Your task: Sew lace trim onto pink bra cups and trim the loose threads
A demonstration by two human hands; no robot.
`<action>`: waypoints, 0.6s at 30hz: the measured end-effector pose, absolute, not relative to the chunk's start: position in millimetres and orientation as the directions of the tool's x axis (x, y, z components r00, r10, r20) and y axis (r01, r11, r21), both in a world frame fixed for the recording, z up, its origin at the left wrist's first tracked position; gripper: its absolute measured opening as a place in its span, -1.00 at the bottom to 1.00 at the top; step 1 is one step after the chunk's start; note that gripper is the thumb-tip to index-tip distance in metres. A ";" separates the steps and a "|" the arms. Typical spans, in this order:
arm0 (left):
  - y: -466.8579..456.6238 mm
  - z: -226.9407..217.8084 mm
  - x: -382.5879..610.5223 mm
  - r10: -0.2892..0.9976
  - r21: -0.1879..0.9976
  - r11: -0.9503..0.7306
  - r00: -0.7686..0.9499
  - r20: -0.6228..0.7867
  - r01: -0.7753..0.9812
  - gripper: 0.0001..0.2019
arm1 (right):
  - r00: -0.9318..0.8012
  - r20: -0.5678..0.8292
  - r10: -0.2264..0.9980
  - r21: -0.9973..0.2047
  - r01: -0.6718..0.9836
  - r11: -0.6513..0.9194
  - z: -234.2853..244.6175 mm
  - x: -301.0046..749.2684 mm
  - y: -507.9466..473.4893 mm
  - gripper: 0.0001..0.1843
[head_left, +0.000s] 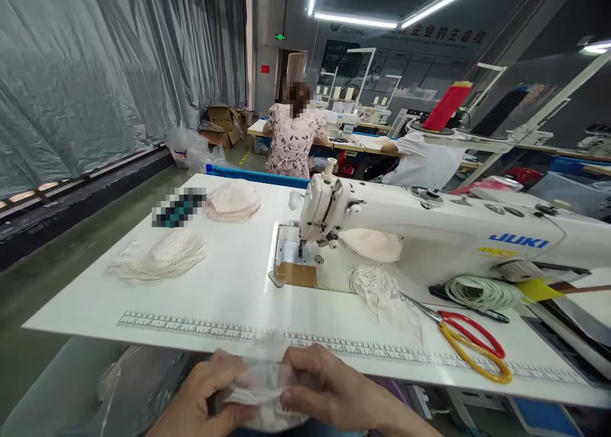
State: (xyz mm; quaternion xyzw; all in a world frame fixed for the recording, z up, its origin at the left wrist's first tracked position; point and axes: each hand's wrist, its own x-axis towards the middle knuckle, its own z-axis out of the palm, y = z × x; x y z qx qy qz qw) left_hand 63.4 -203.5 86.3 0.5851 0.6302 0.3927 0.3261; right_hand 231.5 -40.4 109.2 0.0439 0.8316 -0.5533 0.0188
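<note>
Both my hands grip one piece of white lace fabric (260,395) at the front edge of the table. My left hand (207,392) pinches its left side, thumb underneath. My right hand (327,386) holds the right side between thumb and curled fingers. The fabric is slightly blurred, and its lower part drops below the table edge. Beyond my hands stands a white sewing machine (429,233) with its needle area over a metal plate. A crumpled lace piece (382,291) lies right of the plate, beside scissors (470,345) with red and yellow handles.
A stack of lace pieces (160,256) and a stack of pale fabric pieces (233,200) lie on the table's left. A printed ruler (214,329) runs along the front edge. Coiled green cord (482,292) rests by the machine. A person (293,135) sits ahead.
</note>
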 end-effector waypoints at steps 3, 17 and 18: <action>-207.8 89.2 82.5 0.971 0.967 0.236 -0.049 -0.232 0.096 -0.67 | -0.976 -0.214 -0.039 -0.976 0.212 0.044 113.4 252.7 -50.0 -0.65; -223.8 69.5 114.6 0.856 0.832 0.490 -0.038 -0.515 -0.260 -0.58 | -0.955 -0.278 0.101 -0.945 0.253 -0.209 76.0 280.3 -74.7 -0.55; -224.9 66.2 115.5 0.854 0.836 0.487 -0.066 -0.517 -0.253 -0.59 | -0.954 -0.275 0.118 -0.950 0.251 -0.184 74.6 281.0 -75.2 -0.54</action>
